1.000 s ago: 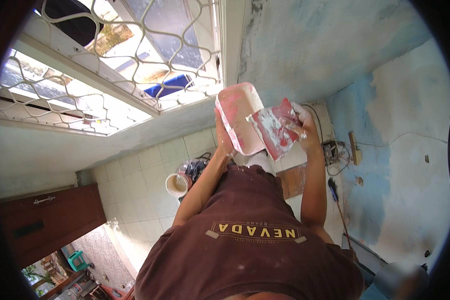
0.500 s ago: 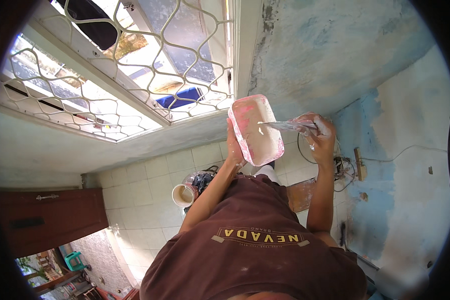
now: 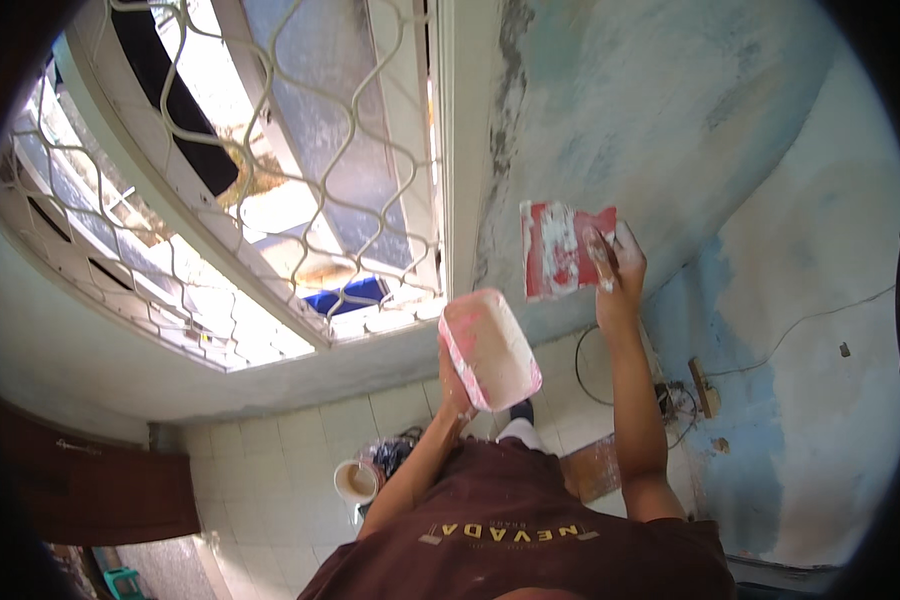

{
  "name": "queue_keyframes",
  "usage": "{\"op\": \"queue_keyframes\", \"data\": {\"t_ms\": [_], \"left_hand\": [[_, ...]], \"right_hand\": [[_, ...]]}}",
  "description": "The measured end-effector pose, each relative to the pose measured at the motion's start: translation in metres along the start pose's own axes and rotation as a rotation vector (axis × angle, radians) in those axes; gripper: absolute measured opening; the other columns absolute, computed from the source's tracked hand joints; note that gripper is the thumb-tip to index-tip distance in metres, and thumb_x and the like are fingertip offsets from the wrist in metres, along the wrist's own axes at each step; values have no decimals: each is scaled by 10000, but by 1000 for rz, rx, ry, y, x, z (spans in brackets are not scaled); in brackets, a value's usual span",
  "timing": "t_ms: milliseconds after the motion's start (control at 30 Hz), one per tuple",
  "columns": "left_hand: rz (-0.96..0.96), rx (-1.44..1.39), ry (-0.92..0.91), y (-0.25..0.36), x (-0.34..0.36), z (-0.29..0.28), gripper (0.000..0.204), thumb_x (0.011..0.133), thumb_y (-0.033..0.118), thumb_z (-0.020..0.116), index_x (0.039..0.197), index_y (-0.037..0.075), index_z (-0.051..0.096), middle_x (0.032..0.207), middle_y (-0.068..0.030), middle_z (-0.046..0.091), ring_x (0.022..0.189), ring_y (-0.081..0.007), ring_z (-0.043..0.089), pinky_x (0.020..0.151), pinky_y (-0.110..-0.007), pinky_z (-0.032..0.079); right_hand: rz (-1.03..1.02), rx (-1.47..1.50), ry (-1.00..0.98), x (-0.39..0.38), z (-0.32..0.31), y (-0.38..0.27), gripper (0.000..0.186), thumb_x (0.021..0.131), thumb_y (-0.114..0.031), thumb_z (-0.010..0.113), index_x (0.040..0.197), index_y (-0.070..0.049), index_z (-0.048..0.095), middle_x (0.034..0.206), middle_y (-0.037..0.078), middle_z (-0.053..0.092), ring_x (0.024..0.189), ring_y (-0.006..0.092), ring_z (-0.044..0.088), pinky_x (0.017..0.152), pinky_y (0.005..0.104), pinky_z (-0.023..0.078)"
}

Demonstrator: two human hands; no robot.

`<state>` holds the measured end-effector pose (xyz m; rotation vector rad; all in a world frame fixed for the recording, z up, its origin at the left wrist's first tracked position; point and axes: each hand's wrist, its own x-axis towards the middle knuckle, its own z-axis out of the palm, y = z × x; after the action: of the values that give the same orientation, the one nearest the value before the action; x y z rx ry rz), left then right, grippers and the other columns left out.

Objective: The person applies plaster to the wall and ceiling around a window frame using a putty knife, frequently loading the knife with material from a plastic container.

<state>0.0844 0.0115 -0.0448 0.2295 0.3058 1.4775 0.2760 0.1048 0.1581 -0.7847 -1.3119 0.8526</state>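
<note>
Below the window frame [image 3: 455, 170]: a shallow, pink-sided tray [image 3: 460, 368], its open side facing up toward the camera, pale paste spread inside.
Left hand [image 3: 452, 385]: partly curled around the tray's left long side, gripping it.
Right hand [image 3: 622, 268]: closed on one edge of a red spreader [image 3: 567, 250], fingers lying across its face, white smears on the skin.
Spreader: streaked with whitish paste, raised up and to the right of the tray, apart from it; whether it touches the patchy blue-grey wall [image 3: 590, 120] seems impossible to tell from this angle.
Tiled floor [image 3: 285, 450]: a round pale container [image 3: 339, 486] beside a dark plastic bag [image 3: 395, 455], near the left forearm.
</note>
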Motion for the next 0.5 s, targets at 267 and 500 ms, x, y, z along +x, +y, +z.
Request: {"op": "queue_keyframes", "data": {"t_ms": [267,500], "left_hand": [[6,72,-4,13,-12,13,763,1048,665,310,1573,113,360,1520,-117,496,1342,-311,544,1116,-500,478],[18,10,33,12,-6,7,754,1051,658,314,1555,100,378,1496,-119,505,1325,-313,545,1109,-493,475]], "right_hand": [[-290,-73,44,177,51,-42,169,975,-151,723,968,-26,609,883,-38,567,820,35,479,773,216,415],[-270,-40,41,202,70,-92,153,961,-155,744,967,-14,685,876,-47,636,812,36,531,773,220,442]]}}
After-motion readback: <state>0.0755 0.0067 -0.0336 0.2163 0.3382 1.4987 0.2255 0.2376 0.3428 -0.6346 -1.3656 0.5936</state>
